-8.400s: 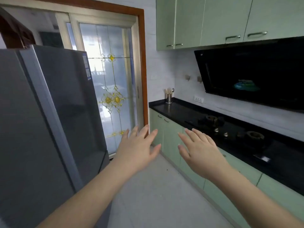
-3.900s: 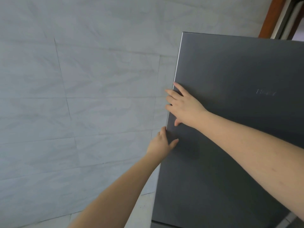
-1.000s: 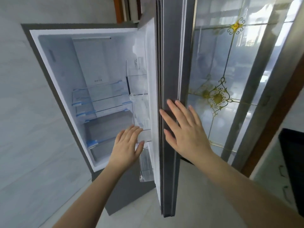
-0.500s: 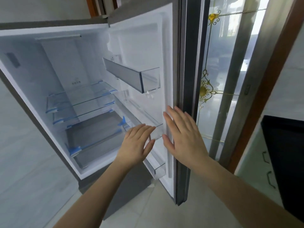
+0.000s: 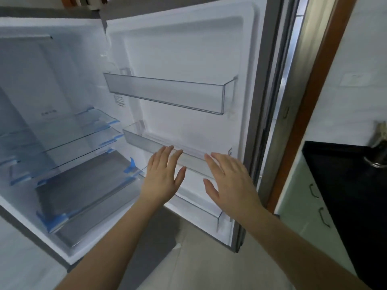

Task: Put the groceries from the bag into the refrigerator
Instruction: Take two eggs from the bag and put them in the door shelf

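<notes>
Nearest the camera, at lower centre of the frame, two bare forearms reach up into the picture. Left hand (image 5: 162,176): fingers straight and together, palm forward, holding nothing. Right hand (image 5: 229,183): fingers straight, thumb spread, holding nothing. Both hands are raised in front of the middle door bin (image 5: 146,141); contact with it cannot be confirmed.

Beyond the hands, the refrigerator (image 5: 25,218) stands open at left, its long axis vertical and its cavity facing the camera. The refrigerator door (image 5: 188,49) is swung out at centre, inner liner toward the camera. It carries an upper door bin (image 5: 165,95), the middle bin and a lower door bin (image 5: 201,208); no contents are visible in them.

Farther in, at left of the frame, glass shelves (image 5: 69,130) with blue trim run across the cavity, nothing visible on them. At right edge, a black countertop (image 5: 343,164) sits over green cabinets (image 5: 305,204).
</notes>
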`<state>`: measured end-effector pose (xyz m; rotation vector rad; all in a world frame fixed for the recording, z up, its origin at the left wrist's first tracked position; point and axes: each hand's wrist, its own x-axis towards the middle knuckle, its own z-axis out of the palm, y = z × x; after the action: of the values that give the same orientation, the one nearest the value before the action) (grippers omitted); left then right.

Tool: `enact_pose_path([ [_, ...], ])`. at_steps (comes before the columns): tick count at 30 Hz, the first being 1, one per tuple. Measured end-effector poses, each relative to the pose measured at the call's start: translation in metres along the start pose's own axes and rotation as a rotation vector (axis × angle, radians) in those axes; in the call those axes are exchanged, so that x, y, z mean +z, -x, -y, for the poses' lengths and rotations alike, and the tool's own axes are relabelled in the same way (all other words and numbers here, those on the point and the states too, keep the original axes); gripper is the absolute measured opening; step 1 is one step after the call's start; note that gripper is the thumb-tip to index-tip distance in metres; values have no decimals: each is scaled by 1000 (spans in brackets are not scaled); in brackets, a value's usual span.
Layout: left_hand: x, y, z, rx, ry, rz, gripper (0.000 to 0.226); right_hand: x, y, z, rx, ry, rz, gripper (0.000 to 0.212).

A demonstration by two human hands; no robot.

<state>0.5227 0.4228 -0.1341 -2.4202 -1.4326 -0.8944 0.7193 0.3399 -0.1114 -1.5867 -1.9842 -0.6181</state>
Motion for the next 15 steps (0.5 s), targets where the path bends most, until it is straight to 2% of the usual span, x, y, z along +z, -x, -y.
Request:
enact_pose_path([
  [4, 9, -20, 31, 76, -20, 83, 49, 19, -15, 19, 70, 127, 93, 65],
  [8, 15, -40, 45, 178, -36, 64, 52, 34, -25, 26, 189, 213, 211, 69],
  [15, 35, -57, 35, 168, 34, 74, 55, 48, -40, 14, 319, 221, 174, 62],
])
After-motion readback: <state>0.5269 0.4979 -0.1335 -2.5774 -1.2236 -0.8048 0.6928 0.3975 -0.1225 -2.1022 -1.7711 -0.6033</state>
